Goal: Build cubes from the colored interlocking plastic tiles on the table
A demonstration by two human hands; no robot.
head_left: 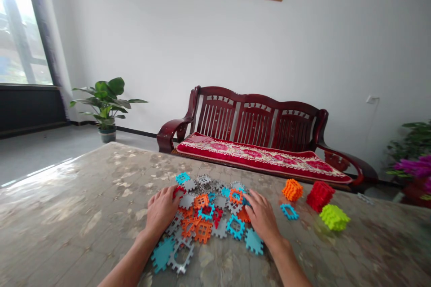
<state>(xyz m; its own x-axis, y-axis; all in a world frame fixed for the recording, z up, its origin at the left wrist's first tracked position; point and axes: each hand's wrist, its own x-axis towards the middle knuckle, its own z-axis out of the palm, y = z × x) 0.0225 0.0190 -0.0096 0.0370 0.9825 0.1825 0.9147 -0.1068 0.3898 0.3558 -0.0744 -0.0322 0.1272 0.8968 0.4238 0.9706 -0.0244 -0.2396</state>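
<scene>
A loose pile of flat notched interlocking tiles lies on the table between my hands. Grey, orange, blue, teal and red tiles overlap in it, among them an orange tile [203,231], a blue tile [235,227] and a teal tile [163,254]. My left hand [161,210] rests palm down at the pile's left edge, fingers stretched out and touching a red tile [179,192]. At the right edge, my right hand [261,215] lies with its fingers apart against the tiles, near a dark blue one. Both hands look open; their undersides are hidden.
Right of the pile stand an orange stack [292,189], a red stack [320,196] and a yellow-green stack [335,217] of tiles, with a single blue tile [289,211] beside them. Beyond the patterned table [84,215] are a wooden bench [256,119] and a potted plant [107,98].
</scene>
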